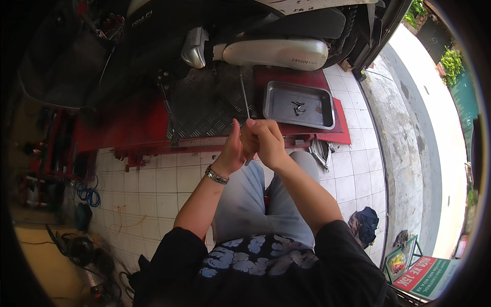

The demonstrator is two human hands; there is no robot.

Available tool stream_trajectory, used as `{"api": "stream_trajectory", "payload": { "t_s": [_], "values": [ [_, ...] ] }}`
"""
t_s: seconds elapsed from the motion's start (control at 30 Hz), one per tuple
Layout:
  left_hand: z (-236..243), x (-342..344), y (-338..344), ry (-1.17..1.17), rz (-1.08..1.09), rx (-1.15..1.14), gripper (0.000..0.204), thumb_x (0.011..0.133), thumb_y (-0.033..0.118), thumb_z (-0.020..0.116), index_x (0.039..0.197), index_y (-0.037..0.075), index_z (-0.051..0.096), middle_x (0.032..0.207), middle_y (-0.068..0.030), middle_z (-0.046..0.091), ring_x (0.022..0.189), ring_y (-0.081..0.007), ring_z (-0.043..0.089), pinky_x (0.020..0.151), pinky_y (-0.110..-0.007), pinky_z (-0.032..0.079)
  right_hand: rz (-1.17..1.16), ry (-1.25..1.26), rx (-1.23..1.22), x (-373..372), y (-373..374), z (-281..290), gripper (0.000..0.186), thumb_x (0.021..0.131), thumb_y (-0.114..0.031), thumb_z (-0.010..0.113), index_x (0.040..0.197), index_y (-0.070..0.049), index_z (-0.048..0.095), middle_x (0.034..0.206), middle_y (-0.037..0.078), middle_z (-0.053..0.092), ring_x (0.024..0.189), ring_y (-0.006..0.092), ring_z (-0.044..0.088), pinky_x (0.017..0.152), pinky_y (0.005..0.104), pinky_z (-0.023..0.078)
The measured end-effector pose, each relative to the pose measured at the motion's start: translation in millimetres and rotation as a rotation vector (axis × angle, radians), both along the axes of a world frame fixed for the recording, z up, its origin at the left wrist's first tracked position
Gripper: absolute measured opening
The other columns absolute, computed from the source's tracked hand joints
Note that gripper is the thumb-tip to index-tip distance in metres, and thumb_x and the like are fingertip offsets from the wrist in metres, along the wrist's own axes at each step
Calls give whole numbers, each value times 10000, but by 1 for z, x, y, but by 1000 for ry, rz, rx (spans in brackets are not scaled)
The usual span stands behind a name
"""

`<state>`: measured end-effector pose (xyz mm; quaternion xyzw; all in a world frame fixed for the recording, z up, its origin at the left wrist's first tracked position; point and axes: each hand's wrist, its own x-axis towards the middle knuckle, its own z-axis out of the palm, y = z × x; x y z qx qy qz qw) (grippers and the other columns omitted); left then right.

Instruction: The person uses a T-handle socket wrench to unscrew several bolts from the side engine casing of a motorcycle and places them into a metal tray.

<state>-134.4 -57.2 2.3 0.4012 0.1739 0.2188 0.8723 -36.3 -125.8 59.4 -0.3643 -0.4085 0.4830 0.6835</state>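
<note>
Both hands meet in front of me at a long-shafted metal tool (244, 94). Its thin rod runs away from my hands toward the underside of a motorbike's silver engine cover (276, 53); the fingers hide its handle. My right hand (267, 142) is closed around the near end of the tool, thumb on top. Pressed against it from the left, my left hand (232, 152) has its thumb raised and its other fingers curled in at the handle, partly hidden. A short metal end shows below the hands. A metal-link watch circles my left wrist.
A metal tray (271, 110) with several bolts (298, 108) stands right of the tool on the red lift platform (341, 123), beside a black tread plate (192, 102). Blue hose (87, 194) lies on the tiled floor at left; a dark cloth (364, 225) lies at right.
</note>
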Motion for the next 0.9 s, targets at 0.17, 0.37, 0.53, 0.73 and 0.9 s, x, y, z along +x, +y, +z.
{"api": "stream_trajectory", "payload": {
  "t_s": [0.17, 0.37, 0.53, 0.73, 0.9],
  "values": [
    [-36, 15, 51, -21, -314, -136, 690, 1008, 630, 255, 1215, 29, 522, 885, -54, 638, 773, -97, 594, 628, -213, 458, 59, 343, 207, 4, -26, -35, 440, 958, -246, 447, 572, -87, 308, 530, -8, 296, 482, 118, 259, 481, 302, 223],
    [-8, 38, 40, 207, -20, 167, 316, 1058, 366, 405, 1007, 76, 520, 568, -29, 543, 363, -54, 326, 337, -200, 241, -389, 564, 323, -3, -45, -67, 242, 932, -240, 546, 792, -84, 426, 723, 47, 422, 609, 144, 374, 528, 293, 306],
    [-5, 49, 43, 333, 20, 280, 282, 1056, 329, 411, 964, 83, 511, 541, -14, 518, 349, -53, 327, 338, -205, 249, -408, 266, -182, -29, -47, -94, 355, 970, -180, 576, 1268, -31, 452, 1093, 138, 599, 1029, 205, 608, 765, 332, 534],
    [-3, 52, 52, 390, 6, 350, 258, 1053, 306, 409, 966, 80, 499, 564, -8, 531, 369, -54, 343, 355, -208, 248, -216, 304, -127, -18, -46, -83, 385, 1009, -173, 522, 1340, -14, 407, 1072, 169, 639, 965, 236, 682, 787, 357, 587],
    [-3, 45, 58, 457, -9, 417, 251, 1049, 295, 407, 960, 78, 496, 560, -17, 535, 383, -61, 357, 368, -217, 260, -233, 329, -52, -24, -41, -91, 413, 1024, -133, 457, 1392, 30, 366, 1009, 158, 675, 961, 226, 687, 826, 348, 577]
  ]
}}
